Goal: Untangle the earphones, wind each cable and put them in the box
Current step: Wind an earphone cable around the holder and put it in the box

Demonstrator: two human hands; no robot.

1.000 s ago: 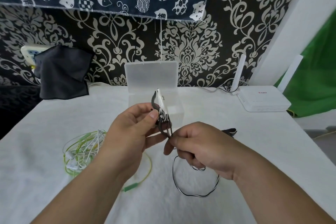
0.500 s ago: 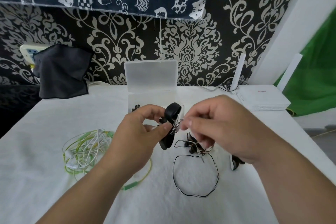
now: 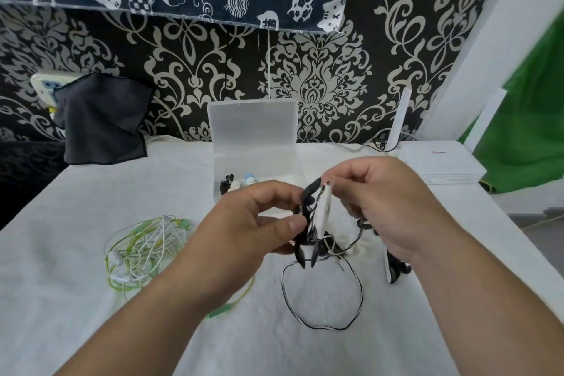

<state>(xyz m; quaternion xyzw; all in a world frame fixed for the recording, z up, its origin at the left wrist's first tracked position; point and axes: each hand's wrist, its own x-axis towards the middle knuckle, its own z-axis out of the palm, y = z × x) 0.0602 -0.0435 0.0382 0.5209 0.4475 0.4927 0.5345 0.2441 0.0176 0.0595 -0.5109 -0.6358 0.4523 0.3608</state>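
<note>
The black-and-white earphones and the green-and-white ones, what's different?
The black-and-white earphones are held by the left hand and right hand; the green-and-white earphones lie untouched on the table. The first are partly wound, the second a loose tangle. Both are outside the box.

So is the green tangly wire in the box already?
No, the green earphones lie in a tangled heap on the table, to the left of the open box.

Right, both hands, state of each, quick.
Left hand: pinching the black-and-white earphones.
Right hand: fingers curled, pinching the same earphones at the top.
</note>
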